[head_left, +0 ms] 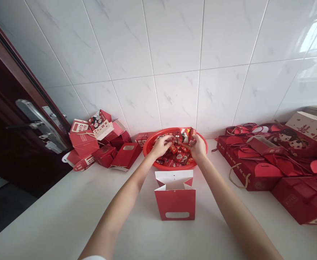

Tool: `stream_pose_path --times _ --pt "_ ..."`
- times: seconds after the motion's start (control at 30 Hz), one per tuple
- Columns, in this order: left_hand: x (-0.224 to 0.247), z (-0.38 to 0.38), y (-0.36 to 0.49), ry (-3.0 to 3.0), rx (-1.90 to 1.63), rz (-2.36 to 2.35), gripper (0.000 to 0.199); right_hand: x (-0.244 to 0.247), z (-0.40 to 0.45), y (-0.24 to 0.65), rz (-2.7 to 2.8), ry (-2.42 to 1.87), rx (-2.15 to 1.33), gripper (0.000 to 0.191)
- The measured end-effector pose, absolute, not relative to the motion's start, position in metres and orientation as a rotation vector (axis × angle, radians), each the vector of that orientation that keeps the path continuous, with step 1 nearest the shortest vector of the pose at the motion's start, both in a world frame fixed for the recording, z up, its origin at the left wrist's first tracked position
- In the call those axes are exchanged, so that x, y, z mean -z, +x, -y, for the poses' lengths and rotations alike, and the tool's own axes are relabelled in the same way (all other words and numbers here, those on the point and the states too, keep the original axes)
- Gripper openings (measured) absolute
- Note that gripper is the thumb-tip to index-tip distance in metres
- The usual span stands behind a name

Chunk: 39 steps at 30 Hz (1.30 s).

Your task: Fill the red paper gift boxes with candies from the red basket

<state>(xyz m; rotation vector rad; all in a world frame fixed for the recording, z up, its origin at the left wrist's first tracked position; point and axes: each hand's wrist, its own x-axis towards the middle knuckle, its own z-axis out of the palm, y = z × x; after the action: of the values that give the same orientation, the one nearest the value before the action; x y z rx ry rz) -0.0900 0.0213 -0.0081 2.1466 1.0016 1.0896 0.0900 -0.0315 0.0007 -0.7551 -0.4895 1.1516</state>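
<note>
A red plastic basin [147, 148] filled with red-wrapped candies [180, 156] stands against the tiled wall. Over its left side, my left hand [161, 146] reaches in with fingers curled together at the candies; what they hold, if anything, is too small to make out. At the right rim, my right hand [199, 147] is closed on a shiny red candy packet [186, 135], whose printed front faces up. Between my forearms, in front of the basin, a red paper gift box [175, 203] stands upright with its top open, showing a white inside and an oval window low on the front.
Folded and loose red gift boxes [127, 155] are heaped at the left by the door handle [43, 122]. Rows of red boxes with cord handles [258, 173] fill the right side. All stand on a white tabletop [137, 231] along the tiled wall [174, 39].
</note>
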Motion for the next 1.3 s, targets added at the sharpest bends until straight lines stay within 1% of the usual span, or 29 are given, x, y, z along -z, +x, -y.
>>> stream_pose_path --times 0.2,0.4,0.6,0.77,0.93,1.3 --pt "0.009 -0.021 -0.091 2.112 -1.144 -0.974 0.046 -0.006 0.036 0.089 0.468 -0.784 -1.163 0.022" --pt "0.007 -0.019 -0.091 2.025 -1.230 -0.950 0.037 -0.010 0.041 0.088 0.545 -0.805 -1.149 0.027" --pt "0.003 -0.015 -0.092 2.006 -1.321 -0.951 0.036 -0.009 0.044 0.087 0.657 -0.802 -1.146 0.017" --pt "0.003 -0.014 -0.091 1.990 -1.409 -0.952 0.029 -0.009 0.045 0.084 0.710 -0.832 -1.183 0.025" --pt "0.002 -0.011 -0.090 2.043 -1.464 -0.969 0.027 -0.010 0.050 0.083 0.855 -0.836 -1.287 0.032" --pt "-0.004 -0.002 -0.088 2.278 -1.481 -1.065 0.024 -0.006 0.051 0.078 0.941 -0.861 -1.221 0.043"
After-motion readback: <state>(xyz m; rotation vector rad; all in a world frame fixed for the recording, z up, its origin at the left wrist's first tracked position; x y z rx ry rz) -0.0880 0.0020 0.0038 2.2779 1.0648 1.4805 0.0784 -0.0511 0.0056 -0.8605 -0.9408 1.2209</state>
